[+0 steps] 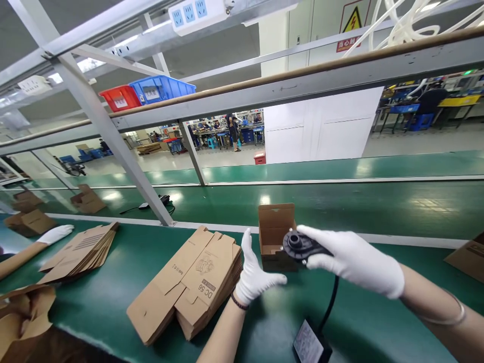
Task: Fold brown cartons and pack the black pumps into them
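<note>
I see left hand [254, 275] and right hand [353, 259] gloved in white cloth | black part [300, 245]: matt plastic | box [273, 229]: matt brown cardboard | counter [124, 262]: glossy green, smooth | frame [113, 141]: grey metal

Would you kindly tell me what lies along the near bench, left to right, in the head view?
Co-worker's gloved hand, fanned flat cartons, stacked flat cartons, left hand, right hand gripping black round part, carton corner.

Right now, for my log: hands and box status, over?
Right hand holds black round part, cable trailing. Left hand open, beside upright open carton. Flat carton stack lies further left.
</note>
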The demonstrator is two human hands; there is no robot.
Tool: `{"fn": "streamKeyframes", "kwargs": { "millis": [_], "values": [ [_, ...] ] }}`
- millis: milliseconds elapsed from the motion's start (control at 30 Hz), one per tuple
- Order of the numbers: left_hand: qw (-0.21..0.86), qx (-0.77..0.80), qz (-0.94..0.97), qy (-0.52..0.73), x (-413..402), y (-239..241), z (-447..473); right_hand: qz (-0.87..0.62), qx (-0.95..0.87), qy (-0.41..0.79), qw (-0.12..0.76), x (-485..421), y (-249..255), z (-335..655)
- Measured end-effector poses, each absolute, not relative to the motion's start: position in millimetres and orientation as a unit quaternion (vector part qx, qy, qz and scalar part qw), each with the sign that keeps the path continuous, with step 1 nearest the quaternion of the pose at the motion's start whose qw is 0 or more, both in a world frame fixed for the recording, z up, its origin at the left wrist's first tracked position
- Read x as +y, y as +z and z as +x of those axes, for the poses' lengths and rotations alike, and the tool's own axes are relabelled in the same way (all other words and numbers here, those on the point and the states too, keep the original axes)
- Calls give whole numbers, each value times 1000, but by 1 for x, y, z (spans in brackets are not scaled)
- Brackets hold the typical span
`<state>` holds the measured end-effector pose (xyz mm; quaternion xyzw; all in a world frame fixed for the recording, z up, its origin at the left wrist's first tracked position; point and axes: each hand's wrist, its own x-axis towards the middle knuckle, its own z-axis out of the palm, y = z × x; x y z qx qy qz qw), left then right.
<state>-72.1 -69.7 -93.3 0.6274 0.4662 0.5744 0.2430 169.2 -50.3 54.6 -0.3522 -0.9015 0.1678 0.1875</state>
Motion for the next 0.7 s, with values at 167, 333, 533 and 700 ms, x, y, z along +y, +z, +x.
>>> {"fn": "streamKeyframes", "kwargs": {
  "millis": [167, 333, 533, 700],
  "values": [
    [377, 449, 626, 514, -19, -119, -96, -381, -913, 130, 61, -9, 81, 135],
    [403, 386, 668, 492, -2, -114, -81, -376, -919, 99, -60, 20, 77, 109],
    [379, 400, 668, 500, -8, -112, -60, -383, -886, 112, -235, 37, 66, 75],
    [374, 438, 653, 491, -14, -114, -56, -395, -865, 157, -268, 46, 46, 56]
  ]
}}
